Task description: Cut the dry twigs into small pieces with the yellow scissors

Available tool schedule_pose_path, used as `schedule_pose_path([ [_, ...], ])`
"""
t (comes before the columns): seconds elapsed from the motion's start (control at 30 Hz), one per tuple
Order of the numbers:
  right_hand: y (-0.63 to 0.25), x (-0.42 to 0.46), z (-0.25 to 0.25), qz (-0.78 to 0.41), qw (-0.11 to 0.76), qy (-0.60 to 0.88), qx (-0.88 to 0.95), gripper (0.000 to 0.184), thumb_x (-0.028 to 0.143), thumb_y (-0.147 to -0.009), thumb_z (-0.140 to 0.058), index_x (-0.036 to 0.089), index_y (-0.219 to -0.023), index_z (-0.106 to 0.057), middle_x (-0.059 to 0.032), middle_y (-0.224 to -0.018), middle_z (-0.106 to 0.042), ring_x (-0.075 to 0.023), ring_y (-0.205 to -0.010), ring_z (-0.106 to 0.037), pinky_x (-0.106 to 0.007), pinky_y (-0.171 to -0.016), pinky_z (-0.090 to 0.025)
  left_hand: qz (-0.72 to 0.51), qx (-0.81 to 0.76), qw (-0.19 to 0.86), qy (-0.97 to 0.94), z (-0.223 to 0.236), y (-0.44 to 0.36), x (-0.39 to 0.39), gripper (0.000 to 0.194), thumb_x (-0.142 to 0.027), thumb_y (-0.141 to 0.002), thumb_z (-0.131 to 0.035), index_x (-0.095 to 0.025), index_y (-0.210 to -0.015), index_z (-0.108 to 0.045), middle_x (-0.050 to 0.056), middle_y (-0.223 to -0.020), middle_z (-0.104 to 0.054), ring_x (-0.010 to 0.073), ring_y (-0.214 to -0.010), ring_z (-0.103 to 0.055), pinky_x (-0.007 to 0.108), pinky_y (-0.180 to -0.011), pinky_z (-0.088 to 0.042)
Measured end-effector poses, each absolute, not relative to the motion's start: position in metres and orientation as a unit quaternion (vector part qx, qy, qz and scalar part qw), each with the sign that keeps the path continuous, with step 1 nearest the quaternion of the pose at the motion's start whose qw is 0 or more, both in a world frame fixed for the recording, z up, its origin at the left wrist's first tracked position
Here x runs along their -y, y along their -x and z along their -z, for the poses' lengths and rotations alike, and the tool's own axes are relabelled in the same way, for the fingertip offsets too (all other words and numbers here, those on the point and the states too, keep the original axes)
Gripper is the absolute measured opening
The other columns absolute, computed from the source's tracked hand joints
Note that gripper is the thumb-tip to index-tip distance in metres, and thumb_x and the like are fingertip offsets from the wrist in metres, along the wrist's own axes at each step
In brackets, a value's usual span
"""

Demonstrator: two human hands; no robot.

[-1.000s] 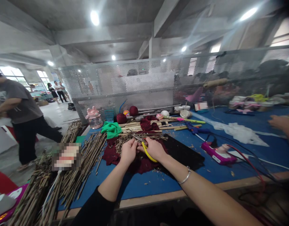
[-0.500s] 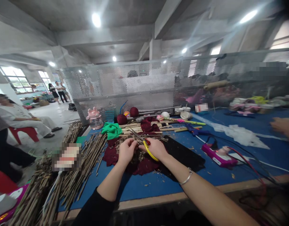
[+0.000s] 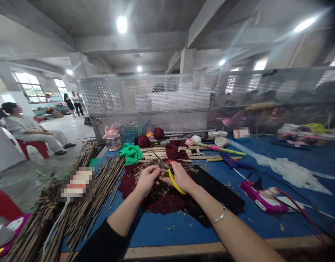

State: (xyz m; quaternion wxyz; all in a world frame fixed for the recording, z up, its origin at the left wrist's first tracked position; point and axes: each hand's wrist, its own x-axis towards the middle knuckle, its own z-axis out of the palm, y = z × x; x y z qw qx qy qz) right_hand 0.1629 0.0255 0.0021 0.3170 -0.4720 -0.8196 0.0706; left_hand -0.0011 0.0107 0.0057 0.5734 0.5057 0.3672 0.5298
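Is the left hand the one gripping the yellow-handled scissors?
No, the yellow-handled scissors are held in the right hand.

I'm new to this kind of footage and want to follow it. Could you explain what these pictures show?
There is no machine here: these are a person's two bare hands. Every picture comes from one camera worn on that person's head, looking forward and down.

The right hand holds metal-bladed scissors with a curved yellow handle. The left hand is close beside it, fingers bunched; whatever they pinch is too small to make out.

Below the hands, a dark red cloth lies on the flat blue tabletop, with dry brown plant bits on it. To the left lie long, thin brown stems and a crumpled bright green cloth. To the right are a blue glue gun and a purple power strip.
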Motion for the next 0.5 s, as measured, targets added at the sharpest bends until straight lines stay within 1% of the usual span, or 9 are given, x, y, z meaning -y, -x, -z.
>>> schedule_pose_path([
  [0.1, -0.1603, -0.0215, 0.0, -0.081, 0.311, 0.459, 0.828, 0.051, 0.045, -0.067, -0.062, 0.018, -0.105, -0.041, -0.0088, -0.104, -0.047, -0.0225, -0.097, -0.043, -0.035, -0.082, -0.036, -0.535, -0.365, 0.584, -0.49, -0.005, 0.0022, -0.0069, 0.033, -0.042, -0.064, -0.064, -0.013, -0.077, -0.055, 0.001, -0.066, -0.061, 0.0072, -0.05, -0.054, 0.015, -0.039, -0.037],
  [0.3, -0.1544, -0.0204, 0.0005, -0.059, 0.322, 0.472, 0.818, 0.058, 0.048, -0.065, -0.062, 0.016, -0.108, -0.039, -0.0121, -0.108, -0.044, -0.0252, -0.1, -0.041, -0.038, -0.085, -0.034, -0.533, -0.377, 0.586, -0.48, -0.007, 0.0037, -0.0048, 0.035, -0.043, -0.061, -0.066, -0.013, -0.076, -0.055, 0.001, -0.063, -0.061, 0.0075, -0.048, -0.054, 0.017, -0.041, -0.039],
  [0.4, -0.1536, -0.0198, 0.0004, -0.058, 0.325, 0.471, 0.818, 0.056, 0.047, -0.064, -0.062, 0.016, -0.105, -0.04, -0.0116, -0.105, -0.046, -0.0251, -0.097, -0.043, -0.038, -0.082, -0.035, -0.525, -0.381, 0.589, -0.482, -0.0056, 0.0048, -0.0049, 0.035, -0.043, -0.062, -0.066, -0.012, -0.076, -0.056, 0.002, -0.063, -0.062, 0.0079, -0.048, -0.054, 0.017, -0.042, -0.039],
  [0.5, -0.1535, -0.0191, -0.0028, -0.059, 0.317, 0.474, 0.819, 0.05, 0.047, -0.063, -0.063, 0.017, -0.099, -0.043, -0.0093, -0.096, -0.05, -0.0236, -0.088, -0.047, -0.035, -0.076, -0.036, -0.522, -0.389, 0.588, -0.48, -0.0038, 0.0053, -0.0055, 0.033, -0.042, -0.062, -0.066, -0.012, -0.073, -0.056, 0.002, -0.063, -0.063, 0.0092, -0.05, -0.056, 0.019, -0.046, -0.043],
])
